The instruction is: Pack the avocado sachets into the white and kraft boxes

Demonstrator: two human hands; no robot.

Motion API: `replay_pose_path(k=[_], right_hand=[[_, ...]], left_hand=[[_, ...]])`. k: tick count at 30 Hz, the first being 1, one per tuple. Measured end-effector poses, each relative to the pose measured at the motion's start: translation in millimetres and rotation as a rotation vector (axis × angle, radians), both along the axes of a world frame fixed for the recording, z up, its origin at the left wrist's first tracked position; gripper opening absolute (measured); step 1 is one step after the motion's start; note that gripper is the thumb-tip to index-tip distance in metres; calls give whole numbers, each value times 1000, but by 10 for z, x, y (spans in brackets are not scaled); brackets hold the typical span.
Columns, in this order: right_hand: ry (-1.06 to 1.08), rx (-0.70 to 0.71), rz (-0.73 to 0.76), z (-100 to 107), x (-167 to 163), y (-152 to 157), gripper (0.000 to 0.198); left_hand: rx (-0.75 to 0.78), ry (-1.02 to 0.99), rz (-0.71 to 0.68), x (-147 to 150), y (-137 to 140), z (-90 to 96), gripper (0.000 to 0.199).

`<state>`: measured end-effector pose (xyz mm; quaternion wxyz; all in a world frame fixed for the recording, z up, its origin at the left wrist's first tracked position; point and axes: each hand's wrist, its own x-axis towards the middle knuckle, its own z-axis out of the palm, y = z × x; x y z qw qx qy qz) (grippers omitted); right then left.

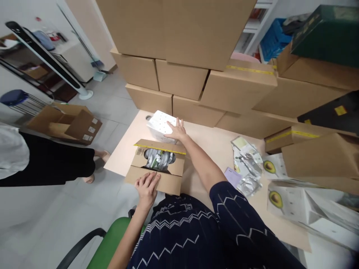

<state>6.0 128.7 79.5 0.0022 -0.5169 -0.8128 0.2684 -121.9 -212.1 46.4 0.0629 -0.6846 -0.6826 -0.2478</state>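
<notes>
In the head view, an opened brown cardboard box (157, 171) stands on the table in front of me, its flaps folded outward. Silvery packets with green and white print (157, 160) fill its inside. My left hand (146, 189) lies on the near flap with its fingers stretched out; its thumb is not clearly visible. Just behind the box is a white box (160, 121) with small dark marks on its top. My right hand (177, 131) reaches over there, fingers spread against the top and near side of that white box.
Large closed cartons (185, 80) are stacked along the table's (207, 149) far side. Foil pouches and leaflets (247, 168) lie to the right, beside avocado-printed white bags (297, 203). A green chair (112, 239) is behind me. Another person (53, 158) stands left, near an open carton (67, 123) on the floor.
</notes>
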Motion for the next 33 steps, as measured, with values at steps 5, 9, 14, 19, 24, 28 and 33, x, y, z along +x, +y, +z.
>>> replay_pose_path(k=[5,9,14,19,24,28,33], right_hand=[[-50,3,-13,-14,27,-68,107],[-77,11,-17,-36,42,-99,108],[-70,5,-11,-20,52,-124,109],[-70,6,5,-16,63,-94,106],[-78,-1,34,-10,81,-24,105],[-101,-8,49,22,79,25,106],[-117,2,71,14,54,104,107]], left_hand=[[49,45,10,20,-14,-13,52],[45,65,0,10,-30,-30,53],[33,51,4,2,-46,-43,53],[62,36,0,20,-26,-38,48],[67,37,18,40,4,-51,48],[76,35,11,36,49,-62,48],[76,23,-6,25,142,-66,52]])
